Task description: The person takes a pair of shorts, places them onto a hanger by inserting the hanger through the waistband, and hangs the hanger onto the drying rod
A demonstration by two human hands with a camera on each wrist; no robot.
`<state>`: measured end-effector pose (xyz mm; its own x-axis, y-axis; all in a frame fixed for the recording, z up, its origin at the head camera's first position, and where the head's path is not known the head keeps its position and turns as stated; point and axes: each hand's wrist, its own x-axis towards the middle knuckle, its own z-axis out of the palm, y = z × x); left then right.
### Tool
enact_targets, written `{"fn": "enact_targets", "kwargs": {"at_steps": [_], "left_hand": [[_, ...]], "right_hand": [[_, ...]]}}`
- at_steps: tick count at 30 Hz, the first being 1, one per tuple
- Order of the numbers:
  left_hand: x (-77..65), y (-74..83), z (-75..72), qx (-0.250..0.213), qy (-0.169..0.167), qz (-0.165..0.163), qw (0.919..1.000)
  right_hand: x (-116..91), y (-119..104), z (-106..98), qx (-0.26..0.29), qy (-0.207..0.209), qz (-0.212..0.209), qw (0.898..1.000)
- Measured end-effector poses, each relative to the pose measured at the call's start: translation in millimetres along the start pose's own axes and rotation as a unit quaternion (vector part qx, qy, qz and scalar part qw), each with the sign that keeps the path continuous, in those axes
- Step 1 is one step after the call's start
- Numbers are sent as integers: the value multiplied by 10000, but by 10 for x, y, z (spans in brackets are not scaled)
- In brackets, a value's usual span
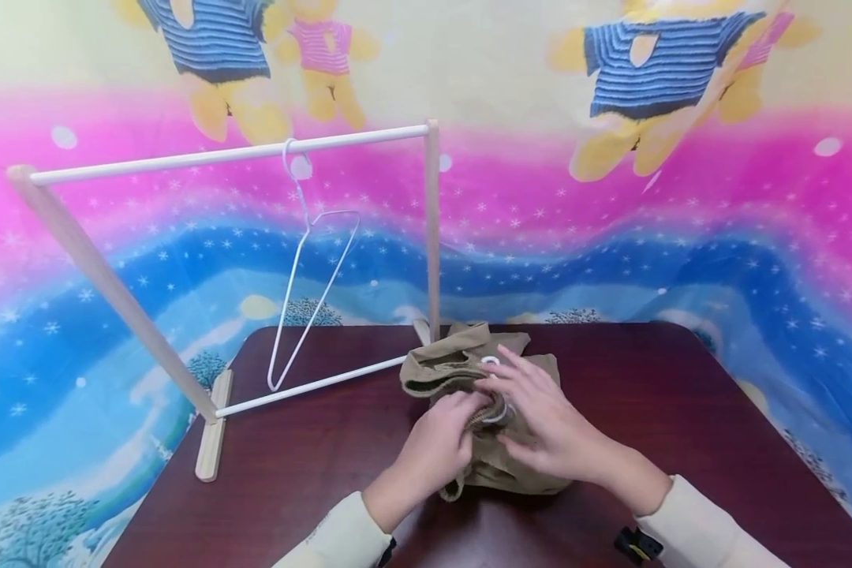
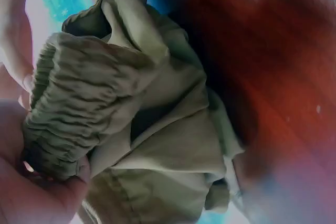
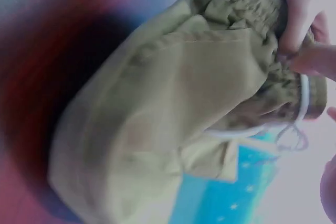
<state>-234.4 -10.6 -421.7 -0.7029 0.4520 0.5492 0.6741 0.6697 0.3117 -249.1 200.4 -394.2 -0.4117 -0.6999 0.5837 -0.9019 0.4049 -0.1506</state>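
A pair of khaki trousers (image 1: 518,465) with a gathered elastic waistband (image 2: 79,98) lies bunched on the dark red table. My left hand (image 1: 436,438) grips the waistband, thumb on the outside of the gathered cloth. A white hanger (image 3: 304,98) shows at the waist opening, and its curved hook (image 1: 491,360) sticks up beside my fingers. Over the opening, my right hand (image 1: 550,418) spreads its fingers, with fingertips right at the hanger and waistband. Cloth and fingers hide most of the hanger.
A rack with a white top rail (image 1: 184,163) and wooden posts stands at the back left. Another white hanger (image 1: 289,315) hangs from it. The trousers overlap the right end of its lower rail (image 1: 312,388). A patterned cloth backdrop (image 1: 610,276) rises behind the table (image 1: 653,410).
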Motion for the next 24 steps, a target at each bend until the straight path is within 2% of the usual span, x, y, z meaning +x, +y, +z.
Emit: {"fn": "enact_targets", "kwargs": {"at_steps": [3, 5, 10, 13, 16, 19, 24], "left_hand": [[-1, 25, -1, 987, -116, 612, 9932], [-5, 21, 0, 1336, -175, 826, 9874], [-16, -51, -12, 1359, -202, 965, 9858], [-19, -113, -38, 1314, -199, 1011, 9860], [-25, -191, -79, 1520, -252, 896, 9840], [-23, -280, -118, 1828, -321, 614, 9807], [-5, -375, -180, 2055, -289, -9, 9782]], "right_hand": [[32, -34, 12, -589, -386, -353, 9969], [45, -22, 15, -1012, -584, -474, 9920], [9, 111, 7, -2010, -824, -470, 9750], [-39, 179, 0, -2360, -993, -442, 9657], [-85, 221, -21, -2636, -965, -313, 9593], [-116, 236, -51, -2676, -948, -253, 9585], [-112, 234, -57, -2103, -891, -914, 9693]]}}
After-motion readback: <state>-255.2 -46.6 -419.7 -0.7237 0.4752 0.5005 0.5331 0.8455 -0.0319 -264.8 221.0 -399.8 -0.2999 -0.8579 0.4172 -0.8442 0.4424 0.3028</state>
